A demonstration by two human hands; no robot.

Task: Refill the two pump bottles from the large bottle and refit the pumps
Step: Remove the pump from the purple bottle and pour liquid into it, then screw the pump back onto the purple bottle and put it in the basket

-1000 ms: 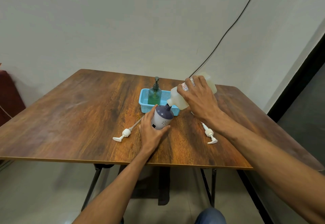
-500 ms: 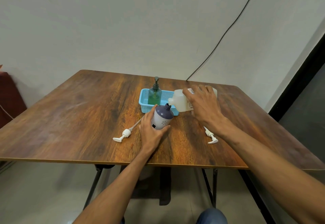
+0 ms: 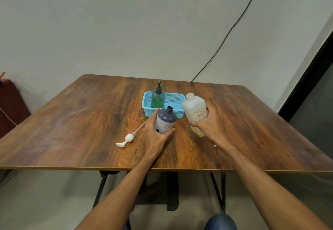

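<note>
Translucent plastic, the large bottle (image 3: pixel 195 109) is held upright beside the open purple pump bottle (image 3: pixel 165 121) on the bench (image 3: pixel 75 121). The grip of our right hand (image 3: pixel 210 127) wraps its lower body, and our left hand (image 3: pixel 155 137) cups the pump bottle. We judge the large bottle squashy, sloshing, perhaps slick: hold mid-body.

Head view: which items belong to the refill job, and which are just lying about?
Job: large bottle, gripped by right hand; purple-topped bottle, neck open, held by left hand; white pump lying on the table; green pump bottle, pump fitted.
Not job: blue basket holding the green pump bottle; black cable on the wall.
</note>
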